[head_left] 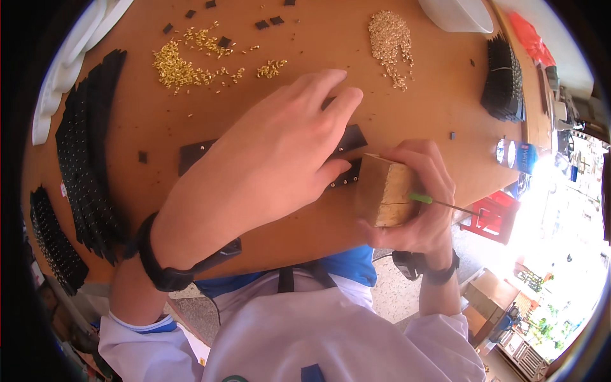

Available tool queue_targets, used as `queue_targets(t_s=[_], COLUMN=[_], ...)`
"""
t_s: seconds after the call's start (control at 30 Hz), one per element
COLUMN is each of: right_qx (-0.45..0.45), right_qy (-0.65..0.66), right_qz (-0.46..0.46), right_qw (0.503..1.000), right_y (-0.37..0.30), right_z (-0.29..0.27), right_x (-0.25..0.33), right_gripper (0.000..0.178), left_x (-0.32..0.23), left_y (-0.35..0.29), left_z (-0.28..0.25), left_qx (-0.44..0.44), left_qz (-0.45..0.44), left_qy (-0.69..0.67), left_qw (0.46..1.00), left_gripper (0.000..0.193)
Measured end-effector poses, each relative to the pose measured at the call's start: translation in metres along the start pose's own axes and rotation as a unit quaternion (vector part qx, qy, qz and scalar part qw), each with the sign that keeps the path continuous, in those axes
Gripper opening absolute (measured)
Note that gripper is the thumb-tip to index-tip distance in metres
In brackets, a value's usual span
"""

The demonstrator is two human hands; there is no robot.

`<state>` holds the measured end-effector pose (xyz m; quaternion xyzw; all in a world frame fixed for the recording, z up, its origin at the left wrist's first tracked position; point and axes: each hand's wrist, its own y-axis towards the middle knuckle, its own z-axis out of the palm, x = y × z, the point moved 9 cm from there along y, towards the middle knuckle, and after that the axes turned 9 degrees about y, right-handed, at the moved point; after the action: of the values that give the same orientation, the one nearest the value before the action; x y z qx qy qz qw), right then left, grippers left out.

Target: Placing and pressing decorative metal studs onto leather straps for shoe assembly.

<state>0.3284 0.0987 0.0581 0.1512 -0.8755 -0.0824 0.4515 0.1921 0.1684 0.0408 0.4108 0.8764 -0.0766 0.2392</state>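
Observation:
My left hand (296, 137) reaches over the table with its fingers apart and nothing visible between them. Under it lies a black strip (193, 157), mostly covered by the hand and forearm. A second dark piece with small shiny studs (347, 180) shows by my left thumb. My right hand (433, 191) is closed around a wooden block (393, 191) at the table's near edge. A thin metal rod with a green end (421, 198) sticks out between the right fingers and thumb; whether it is fixed to the block, I cannot tell.
Gold rivets (175, 67) and copper-coloured rivets (388, 41) lie in loose piles at the far side. Studded black strips are stacked at the left (86, 153) and far right (503, 79). A white bowl (455, 14) and a water bottle (519, 156) stand toward the right.

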Motion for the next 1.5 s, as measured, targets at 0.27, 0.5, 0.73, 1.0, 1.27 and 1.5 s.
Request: queue_targets(t_s=[0.27, 0.5, 0.73, 1.0, 1.27, 1.5], right_qx=[-0.003, -0.015, -0.012, -0.009, 0.014, 0.022], right_qy=[0.001, 0.001, 0.005, 0.004, -0.011, -0.016], right_qz=[0.008, 0.013, 0.014, 0.021, -0.016, -0.033], right_qw=[1.000, 1.000, 1.000, 1.000, 1.000, 0.999], right_y=[-0.003, -0.006, -0.009, -0.010, -0.001, 0.009], right_z=[0.000, -0.006, -0.006, -0.006, 0.002, 0.011], right_x=[-0.008, -0.009, -0.009, -0.008, 0.003, 0.008], right_gripper=[0.067, 0.068, 0.069, 0.069, 0.064, 0.062], left_x=[-0.002, -0.002, -0.002, 0.000, 0.005, 0.013], left_y=[0.001, 0.004, 0.005, 0.004, 0.000, -0.003], left_z=[0.007, 0.011, 0.012, 0.007, -0.007, -0.012], left_qx=[-0.012, -0.014, -0.018, -0.023, -0.048, -0.051], left_qz=[0.009, 0.010, 0.011, 0.012, 0.009, -0.013], left_qy=[-0.004, 0.019, 0.027, -0.013, -0.029, -0.056], left_qw=[1.000, 1.000, 0.999, 1.000, 0.998, 0.997], left_gripper=[0.072, 0.071, 0.071, 0.069, 0.062, 0.058])
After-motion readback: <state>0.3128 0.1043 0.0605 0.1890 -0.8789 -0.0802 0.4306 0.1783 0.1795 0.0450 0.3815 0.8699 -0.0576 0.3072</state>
